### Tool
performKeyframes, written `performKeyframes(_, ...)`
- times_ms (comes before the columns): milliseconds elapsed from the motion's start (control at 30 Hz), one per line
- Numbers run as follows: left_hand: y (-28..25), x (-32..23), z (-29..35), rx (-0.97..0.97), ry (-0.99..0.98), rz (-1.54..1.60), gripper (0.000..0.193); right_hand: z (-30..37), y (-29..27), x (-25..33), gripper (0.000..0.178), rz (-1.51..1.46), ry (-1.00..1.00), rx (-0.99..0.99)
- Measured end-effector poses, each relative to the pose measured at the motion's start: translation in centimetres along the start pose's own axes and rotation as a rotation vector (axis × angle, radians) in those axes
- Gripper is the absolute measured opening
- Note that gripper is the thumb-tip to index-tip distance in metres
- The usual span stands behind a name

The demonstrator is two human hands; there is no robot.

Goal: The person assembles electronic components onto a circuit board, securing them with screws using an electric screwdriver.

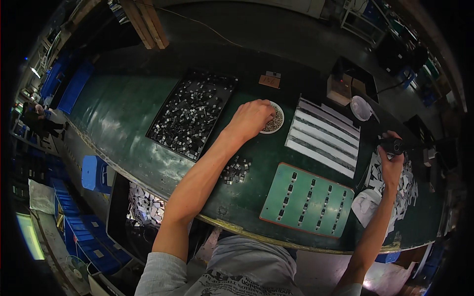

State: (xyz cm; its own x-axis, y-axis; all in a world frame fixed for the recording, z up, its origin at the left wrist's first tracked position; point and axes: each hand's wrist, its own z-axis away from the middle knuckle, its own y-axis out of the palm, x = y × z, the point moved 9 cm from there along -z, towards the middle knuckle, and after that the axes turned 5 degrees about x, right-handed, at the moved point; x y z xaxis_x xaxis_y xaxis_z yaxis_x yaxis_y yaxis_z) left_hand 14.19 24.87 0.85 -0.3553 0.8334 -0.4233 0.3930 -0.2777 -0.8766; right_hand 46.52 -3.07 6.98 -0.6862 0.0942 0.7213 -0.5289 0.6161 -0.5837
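My left hand (254,117) reaches over a small white bowl (282,124) of tiny metal pieces. Its fingers are curled down into the bowl, and their tips are hidden. At the right, my right hand (392,159) is wrapped around a black, round-ended tool (391,145); its lower end is not clear. A green board (295,218) near the front edge carries rows of small black parts with metal ends. Left of it, below my left forearm, lies a loose pile of similar black parts (237,171).
A black tray (191,111) full of small black and metal parts stands left. A panel with white strips (323,133) lies beyond the board. White slips (406,190) are heaped near my right forearm. A blue stool (95,173) stands off the table's left edge.
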Motion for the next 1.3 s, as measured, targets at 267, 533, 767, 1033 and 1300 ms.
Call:
performKeyframes(267,-1.6,-0.8,0.3,-0.151,0.090,-0.018,0.011,1.6,-2.1,2.2,0.049,-0.060,-0.117,-0.268)
performKeyframes(533,-2.1,-0.2,0.4,-0.200,0.055,0.088,0.013,2.5,-2.5,12.2,0.036,-0.297,-0.459,-0.417)
performKeyframes(767,-2.1,0.7,0.5,-0.142,-0.018,0.234,0.015,2.6,-0.2,18.1,0.037,-0.621,-0.629,-0.316)
performKeyframes(1033,-2.2,0.6,0.7,-0.157,0.035,0.241,0.016,2.9,2.8,20.4,0.040,-0.706,-0.630,-0.307)
performKeyframes(1300,-2.0,0.2,1.0,-0.105,-0.033,0.445,0.018,3.2,4.1,20.2,0.043,-0.821,-0.569,-0.283)
